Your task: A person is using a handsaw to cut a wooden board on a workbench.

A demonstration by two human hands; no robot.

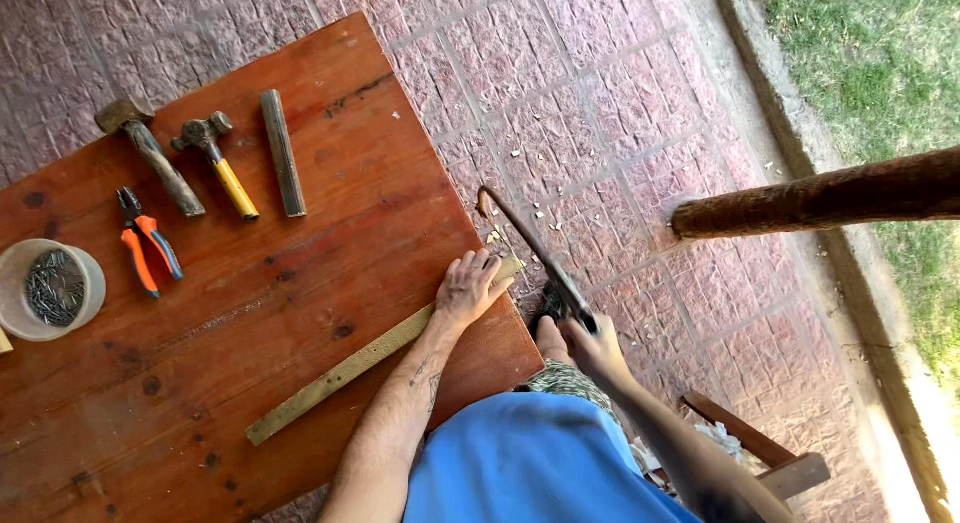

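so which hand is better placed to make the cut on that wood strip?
Likely the right hand: it already grips the saw at the table edge. The left hand lies flat on the wood strip, pinning it.

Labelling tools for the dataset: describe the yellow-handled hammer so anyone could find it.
On the red-brown wooden table, look at the row of tools along the far edge. The hammer lies second from the left, between a dark-handled mallet and a grey bar. It alone has a yellow handle.
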